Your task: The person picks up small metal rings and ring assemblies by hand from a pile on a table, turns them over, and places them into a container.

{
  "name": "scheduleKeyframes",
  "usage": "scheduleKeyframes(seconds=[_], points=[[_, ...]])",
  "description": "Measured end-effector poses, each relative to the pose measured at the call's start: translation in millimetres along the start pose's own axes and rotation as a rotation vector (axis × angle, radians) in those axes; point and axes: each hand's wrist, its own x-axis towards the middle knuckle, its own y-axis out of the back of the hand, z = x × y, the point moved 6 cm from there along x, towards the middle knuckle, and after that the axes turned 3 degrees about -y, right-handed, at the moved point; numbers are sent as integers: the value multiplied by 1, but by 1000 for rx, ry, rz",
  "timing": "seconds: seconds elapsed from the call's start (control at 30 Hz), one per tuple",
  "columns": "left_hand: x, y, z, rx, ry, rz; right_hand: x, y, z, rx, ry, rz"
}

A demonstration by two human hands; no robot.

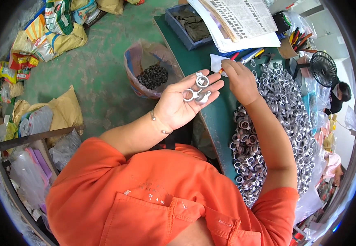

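Observation:
My left hand (pixel 177 104) is palm up with its fingers stretched out, holding 3 small silver metal rings (pixel 188 95), each with a short lug. They lie across the palm and fingers. To its right, my right hand (pixel 240 82) is closed in a pinch on a thin red-orange pen-like tool (pixel 221 71). The fingers cover most of that tool, so its exact kind is unclear. A small white paper (pixel 216 60) lies beside these fingertips. Under and beyond my right forearm spreads a large heap of similar metal rings (pixel 284 119) on the green table (pixel 219 119).
Left of the table stands a bag-lined container (pixel 133 78) with dark small parts. A blue tray (pixel 182 30) and stacked papers (pixel 243 24) lie at the far end. A tool holder (pixel 287 48) and a black fan (pixel 323 69) stand far right. Another person (pixel 341 92) is beyond.

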Motion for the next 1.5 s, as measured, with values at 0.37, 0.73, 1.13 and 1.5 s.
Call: scheduleKeyframes(seconds=[0.37, 0.73, 1.13, 1.5], points=[[-1, 1, 2, 57, -48, -17, 29, 89, 12, 5, 47, 363], [-10, -20, 0, -79, 8, -138, 75, -5, 105, -135, -134, 232], [2, -13, 0, -68, -7, -77, 51, 66, -29, 573, 91, 33], [6, -32, -16, -80, 78, -172, -12, 57, 9, 1075, -598, 211]])
